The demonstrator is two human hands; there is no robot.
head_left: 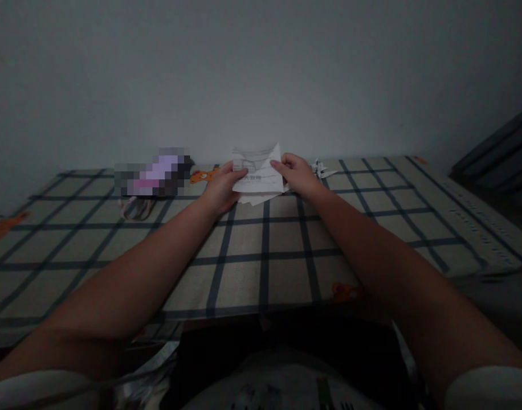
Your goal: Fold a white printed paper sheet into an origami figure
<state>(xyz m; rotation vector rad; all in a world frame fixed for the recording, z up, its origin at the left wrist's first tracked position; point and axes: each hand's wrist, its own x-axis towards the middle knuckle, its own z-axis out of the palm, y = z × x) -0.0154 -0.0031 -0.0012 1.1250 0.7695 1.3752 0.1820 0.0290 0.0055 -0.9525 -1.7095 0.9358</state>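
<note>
Between my two hands is a small printed sheet of white paper (261, 181), held upright a little above the table with its top edge curved. My left hand (225, 185) grips its left side, thumb on the face toward me. On the right side, my right hand (296, 173) pinches the sheet between thumb and curled fingers. More white paper (261, 199) shows just below the held sheet; whether it is a separate piece I cannot tell. Beside my right hand lies a crumpled or folded bit of white paper (322, 169).
A checked cloth (244, 273) with orange bear prints covers the table. At the back left lies a purple and pink item (158, 176), blurred out, with a looped strap (137, 209). A plain wall (261, 74) rises behind; a dark striped object (500, 148) stands at right.
</note>
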